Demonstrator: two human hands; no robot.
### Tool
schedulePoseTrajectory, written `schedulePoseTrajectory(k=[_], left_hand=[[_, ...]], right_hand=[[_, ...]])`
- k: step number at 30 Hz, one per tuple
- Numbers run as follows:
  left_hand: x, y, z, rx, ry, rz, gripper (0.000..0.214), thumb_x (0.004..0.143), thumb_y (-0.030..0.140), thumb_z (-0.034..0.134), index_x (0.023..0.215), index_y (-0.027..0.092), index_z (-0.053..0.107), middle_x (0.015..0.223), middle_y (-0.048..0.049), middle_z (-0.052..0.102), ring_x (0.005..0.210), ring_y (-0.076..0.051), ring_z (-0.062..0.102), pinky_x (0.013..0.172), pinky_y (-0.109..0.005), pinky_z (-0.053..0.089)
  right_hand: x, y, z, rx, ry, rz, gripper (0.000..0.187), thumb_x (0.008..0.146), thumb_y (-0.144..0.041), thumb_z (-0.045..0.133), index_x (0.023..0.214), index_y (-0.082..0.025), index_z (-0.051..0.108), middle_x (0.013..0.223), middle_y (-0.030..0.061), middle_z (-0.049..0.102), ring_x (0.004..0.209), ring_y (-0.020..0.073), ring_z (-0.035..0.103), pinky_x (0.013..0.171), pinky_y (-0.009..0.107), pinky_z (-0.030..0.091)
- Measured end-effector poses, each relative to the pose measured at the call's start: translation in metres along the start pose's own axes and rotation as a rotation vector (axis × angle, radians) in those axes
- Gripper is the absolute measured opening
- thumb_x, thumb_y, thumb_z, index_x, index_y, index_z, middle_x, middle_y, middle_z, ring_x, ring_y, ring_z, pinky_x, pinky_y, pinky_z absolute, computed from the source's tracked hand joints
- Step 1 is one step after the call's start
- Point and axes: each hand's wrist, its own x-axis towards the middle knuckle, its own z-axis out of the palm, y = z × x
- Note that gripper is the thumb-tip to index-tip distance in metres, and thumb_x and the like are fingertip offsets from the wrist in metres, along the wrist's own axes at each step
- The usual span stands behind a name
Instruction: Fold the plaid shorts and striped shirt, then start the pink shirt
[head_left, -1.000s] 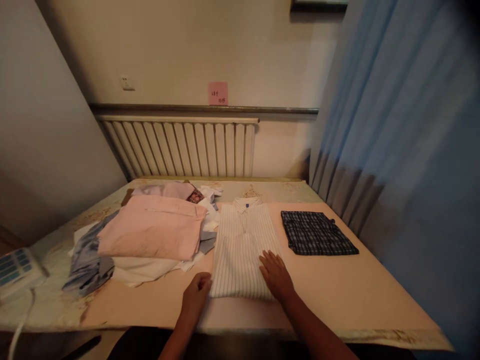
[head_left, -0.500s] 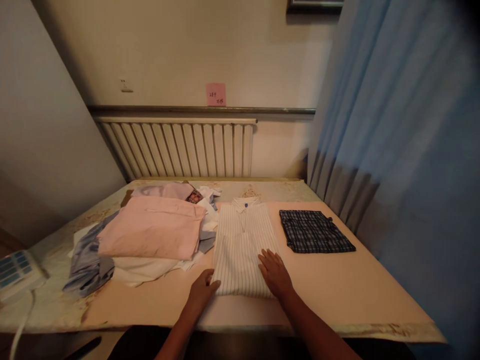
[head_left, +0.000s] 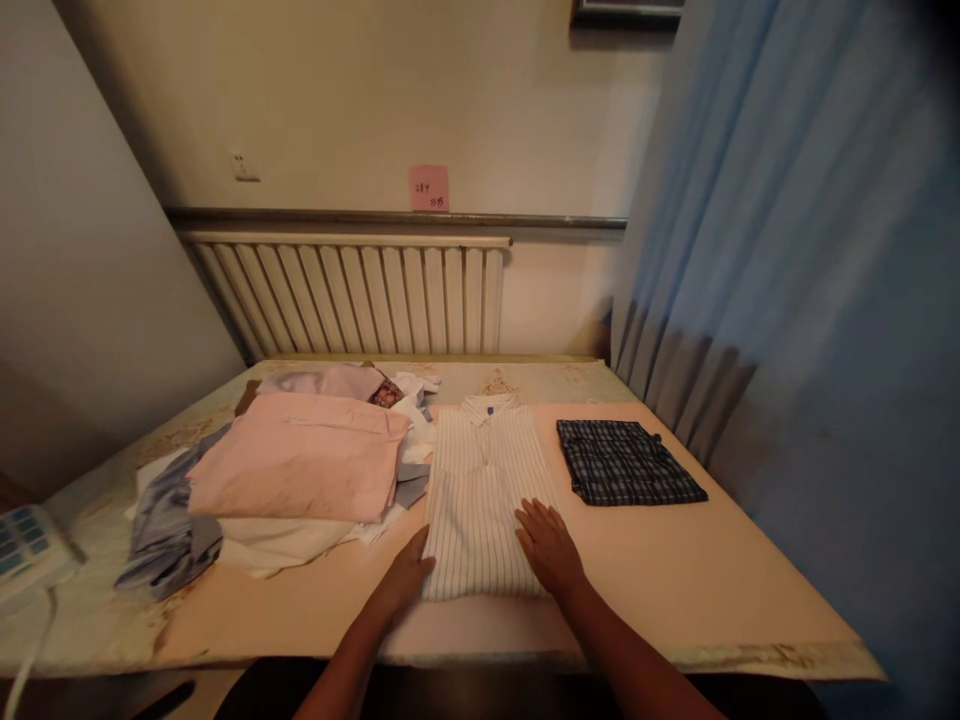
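Note:
A white shirt (head_left: 484, 500) with dark stripes lies folded, front up, with its collar away from me. My right hand (head_left: 550, 548) rests flat on the shirt's lower right part, fingers outstretched. At the lower left edge of the shirt is my left hand (head_left: 407, 577), with its thumb apart from the fingers. Some of the left fingertips are hard to make out against the shirt's edge. To the right lies a folded dark plaid garment (head_left: 628, 463), touched by neither hand.
A pile of clothes stands on the left, topped by a folded pink cloth (head_left: 300, 455), with a grey-blue garment (head_left: 169, 540) beneath. A white device (head_left: 34, 555) with a cord sits at the far left. A blue curtain (head_left: 772, 300) hangs along the right; a radiator (head_left: 352, 295) is behind the table.
My left hand has shifted slightly along the shirt's left edge, and its fingers lie straighter. The shirt's lower edge sits a little nearer to me. My right hand stays in place.

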Motion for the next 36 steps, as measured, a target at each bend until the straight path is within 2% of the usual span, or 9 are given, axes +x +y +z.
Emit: schedulePoseTrajectory(k=[6,12,19,22,25,27,30,33,36], left_hand=[[-0.008,-0.015,0.002,-0.048,-0.014,-0.006,0.074,0.07,0.022,0.043,0.143,0.009,0.035,0.149,-0.0093,0.041,0.137,-0.021,0.037,0.115,-0.034,0.024],[-0.016,-0.007,0.004,-0.045,0.019,-0.026,0.074,0.069,0.019,0.042,0.143,0.013,0.037,0.145,-0.0065,0.048,0.136,-0.021,0.04,0.113,-0.036,0.031],[-0.041,-0.017,0.003,-0.032,0.018,-0.049,0.071,0.071,0.019,0.039,0.141,0.01,0.038,0.146,-0.0077,0.046,0.136,-0.018,0.04,0.114,-0.034,0.03],[-0.045,-0.025,0.001,0.076,0.06,-0.11,0.067,0.072,0.016,0.04,0.139,0.007,0.039,0.144,-0.0111,0.048,0.135,-0.02,0.041,0.114,-0.035,0.029],[-0.046,-0.019,0.001,0.313,0.198,-0.2,0.062,0.079,0.017,0.039,0.14,0.004,0.037,0.134,-0.017,0.055,0.127,-0.026,0.05,0.11,-0.042,0.035],[-0.045,-0.006,0.007,0.476,0.322,-0.112,0.059,0.085,0.021,0.036,0.142,0.006,0.034,0.13,-0.0184,0.057,0.125,-0.029,0.051,0.106,-0.045,0.039],[-0.036,0.02,0.033,0.643,0.427,0.179,0.053,0.088,0.023,0.034,0.139,0.008,0.04,0.138,-0.0175,0.05,0.132,-0.027,0.043,0.11,-0.043,0.035],[-0.016,0.04,0.072,0.721,0.345,0.38,0.051,0.089,0.019,0.033,0.139,0.012,0.042,0.148,-0.0149,0.041,0.137,-0.025,0.037,0.112,-0.045,0.033],[0.008,0.045,0.103,0.808,0.235,0.451,0.05,0.09,0.019,0.034,0.139,0.016,0.043,0.15,-0.0119,0.039,0.14,-0.025,0.032,0.112,-0.049,0.032]], right_hand=[[0.0,0.0,0.002,0.026,-0.007,0.014,0.035,0.097,-0.028,0.04,0.126,-0.021,0.058,0.141,0.0054,0.051,0.136,0.0239,0.038,0.114,0.047,0.027],[0.002,0.0,-0.002,0.021,-0.032,0.019,0.035,0.096,-0.029,0.042,0.126,-0.022,0.058,0.141,0.0054,0.051,0.136,0.0236,0.039,0.113,0.046,0.029],[-0.024,-0.008,-0.009,0.014,-0.042,-0.069,0.037,0.092,-0.025,0.047,0.128,-0.021,0.057,0.142,0.0074,0.049,0.136,0.0258,0.038,0.111,0.049,0.033],[-0.034,-0.015,-0.012,0.014,-0.046,-0.071,0.039,0.092,-0.025,0.047,0.129,-0.021,0.056,0.143,0.0071,0.048,0.137,0.0262,0.036,0.111,0.049,0.031],[-0.035,-0.019,-0.015,0.017,-0.059,-0.049,0.038,0.092,-0.025,0.046,0.129,-0.021,0.056,0.143,0.0064,0.049,0.137,0.0265,0.037,0.112,0.049,0.03],[-0.033,-0.021,-0.017,0.028,-0.053,-0.029,0.037,0.092,-0.026,0.047,0.128,-0.021,0.057,0.142,0.0059,0.049,0.136,0.0263,0.038,0.113,0.048,0.03],[-0.031,-0.023,-0.019,0.042,-0.042,-0.026,0.036,0.092,-0.028,0.049,0.127,-0.021,0.058,0.141,0.0063,0.05,0.135,0.0261,0.039,0.112,0.048,0.03],[-0.031,-0.023,-0.02,0.046,-0.027,-0.03,0.036,0.092,-0.027,0.049,0.126,-0.022,0.058,0.141,0.0065,0.05,0.135,0.0256,0.039,0.112,0.048,0.031],[-0.031,-0.023,-0.02,0.046,-0.011,-0.03,0.036,0.092,-0.027,0.05,0.126,-0.022,0.058,0.14,0.0071,0.052,0.135,0.0254,0.04,0.112,0.048,0.031]])
